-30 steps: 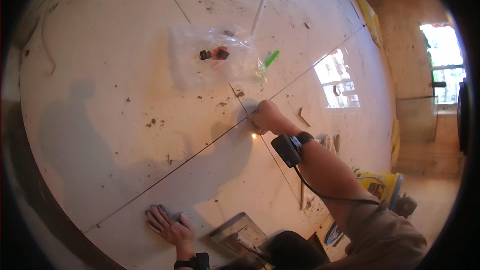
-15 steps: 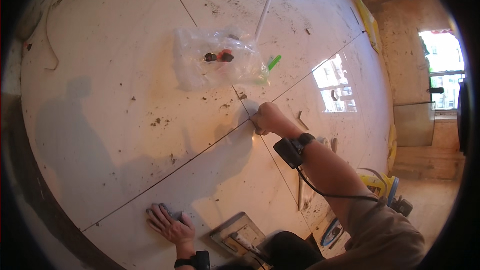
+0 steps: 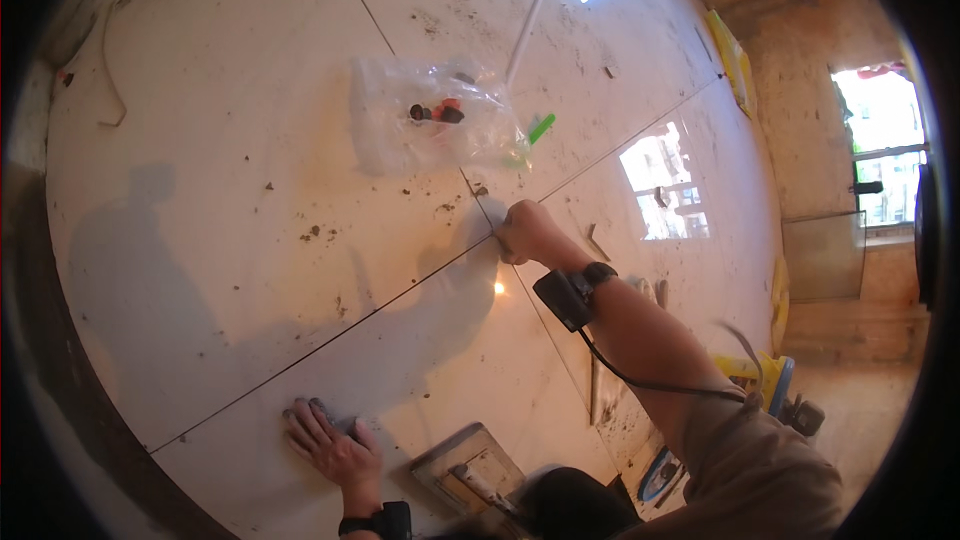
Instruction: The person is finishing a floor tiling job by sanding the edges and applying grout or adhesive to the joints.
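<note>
Your floor is of large, pale, glossy tiles (image 3: 270, 110), parted by thin dark joints that cross by your right hand (image 3: 528, 232). That hand is closed, its fingers curled down at the crossing; whether they pinch anything, you cannot tell from this angle. Your left hand (image 3: 335, 445) lies palm down on the tiles, fingers spread and holding nothing. Dark crumbs and smears are scattered over the surface, and a bright window reflection shows to the right. Beyond the crossing you have a clear plastic bag (image 3: 385, 140) with red and dark pieces showing, a green strip (image 3: 542, 127) at its right edge. A flat rectangular tool (image 3: 440, 465) sits near your left hand. To the right are a yellow bucket (image 3: 735, 368), partly behind your arm, stained brown walls (image 3: 790, 90) and a bright window (image 3: 885, 160).
</note>
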The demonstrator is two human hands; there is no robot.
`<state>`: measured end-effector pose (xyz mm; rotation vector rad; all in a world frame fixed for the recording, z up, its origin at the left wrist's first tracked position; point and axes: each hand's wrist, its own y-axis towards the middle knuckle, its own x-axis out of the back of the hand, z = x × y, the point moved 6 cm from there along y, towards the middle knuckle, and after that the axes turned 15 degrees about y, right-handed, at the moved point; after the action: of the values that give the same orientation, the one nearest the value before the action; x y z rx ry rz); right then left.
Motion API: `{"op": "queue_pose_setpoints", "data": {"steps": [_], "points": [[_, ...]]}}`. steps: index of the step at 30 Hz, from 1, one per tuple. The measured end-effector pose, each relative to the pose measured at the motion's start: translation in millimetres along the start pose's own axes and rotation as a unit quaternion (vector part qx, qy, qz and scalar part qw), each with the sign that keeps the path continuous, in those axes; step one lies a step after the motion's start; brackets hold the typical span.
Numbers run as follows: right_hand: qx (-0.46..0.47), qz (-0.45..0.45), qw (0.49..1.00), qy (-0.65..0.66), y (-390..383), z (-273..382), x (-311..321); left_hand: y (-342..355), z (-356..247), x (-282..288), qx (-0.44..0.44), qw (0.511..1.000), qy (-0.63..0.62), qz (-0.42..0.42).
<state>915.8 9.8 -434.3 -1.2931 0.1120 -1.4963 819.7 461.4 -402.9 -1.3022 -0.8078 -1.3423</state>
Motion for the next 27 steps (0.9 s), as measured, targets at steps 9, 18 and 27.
{"op": "queue_pose_setpoints", "data": {"steps": [9,18,27], "points": [[0.157,0.140,0.893,-0.397,-4.1,35.8,-26.9,-3.1,3.7,-6.3,0.005,1.000,-0.016,-0.001],[0.220,-0.247,0.938,-0.099,-113.9,-14.5,-2.6,-5.0,2.5,1.5,-0.019,1.000,-0.022,-0.011],[0.248,-0.235,0.924,-0.169,-113.6,24.7,-43.6,-9.3,1.3,1.4,-0.017,0.997,0.016,-0.075]]}}
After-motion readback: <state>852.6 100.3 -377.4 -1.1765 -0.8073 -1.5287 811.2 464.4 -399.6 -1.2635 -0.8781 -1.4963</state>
